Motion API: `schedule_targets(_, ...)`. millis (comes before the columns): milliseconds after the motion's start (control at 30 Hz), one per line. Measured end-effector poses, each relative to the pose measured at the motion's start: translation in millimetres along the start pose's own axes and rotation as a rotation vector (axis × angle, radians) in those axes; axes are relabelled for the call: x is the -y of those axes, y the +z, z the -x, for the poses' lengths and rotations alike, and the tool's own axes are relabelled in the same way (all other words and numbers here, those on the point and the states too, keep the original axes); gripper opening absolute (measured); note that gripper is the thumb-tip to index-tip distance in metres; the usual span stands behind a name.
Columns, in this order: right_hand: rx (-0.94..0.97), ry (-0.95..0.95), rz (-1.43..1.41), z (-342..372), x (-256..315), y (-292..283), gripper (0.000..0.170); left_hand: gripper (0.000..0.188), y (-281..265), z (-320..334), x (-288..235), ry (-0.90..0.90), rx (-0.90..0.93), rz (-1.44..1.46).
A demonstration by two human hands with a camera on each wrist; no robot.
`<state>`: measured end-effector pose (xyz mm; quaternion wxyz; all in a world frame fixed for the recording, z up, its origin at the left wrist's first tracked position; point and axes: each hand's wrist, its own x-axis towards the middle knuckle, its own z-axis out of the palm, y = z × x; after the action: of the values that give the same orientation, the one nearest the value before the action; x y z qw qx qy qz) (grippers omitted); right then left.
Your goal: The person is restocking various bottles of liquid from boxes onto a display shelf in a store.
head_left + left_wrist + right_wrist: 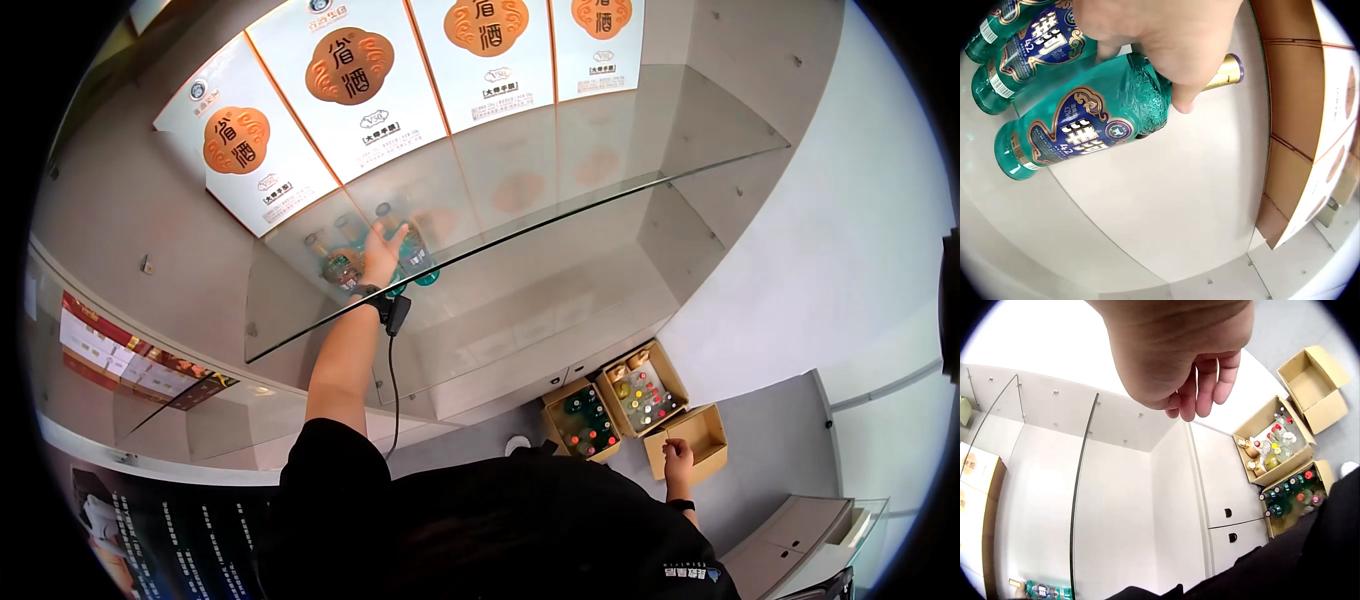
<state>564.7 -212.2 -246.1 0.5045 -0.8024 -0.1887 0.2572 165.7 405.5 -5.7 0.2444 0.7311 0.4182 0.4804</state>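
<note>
Several teal liquor bottles with dark blue labels and gold caps stand side by side in the cabinet. My left hand (380, 258) is among them, seen through glass in the head view. Up close, the left hand (1160, 37) grips the end teal liquor bottle (1085, 122) at its shoulder and neck, thumb on the near side, other fingers partly hidden behind the glass. Beside it stands a second matching bottle (1029, 56). Low at my side, my right hand (678, 458) hangs with loosely curled fingers and holds nothing; in its wrist view the fingers (1207, 387) show bare.
White boxes with orange emblems (350, 70) line a glass shelf (620, 150) above the bottles. On the floor stand a carton of green bottles (562, 440), a carton of clear bottles (670, 375) and an open carton (712, 455). A cable (396, 390) hangs from my left wrist.
</note>
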Motion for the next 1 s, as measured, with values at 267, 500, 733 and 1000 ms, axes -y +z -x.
schedule_targets(267,-0.001,0.053,-0.005,6.8,-20.1,3.1,0.015,0.04,-3.6,-5.8,5.3,-0.031,0.033,0.049)
schedule_targets(500,0.029,0.043,0.036,16.1,-44.3,5.7,0.015,0.05,-6.6,-16.0,32.1,-0.024,0.04,-0.156)
schedule_targets(733,0.015,0.083,0.042,17.6,-56.5,1.3,0.015,0.059,-10.0,-21.1,29.6,-0.039,0.081,-0.349)
schedule_targets(1000,0.022,0.101,0.017,24.8,-67.1,-5.9,0.015,0.056,-11.0,-20.2,21.4,0.076,0.018,-0.303)
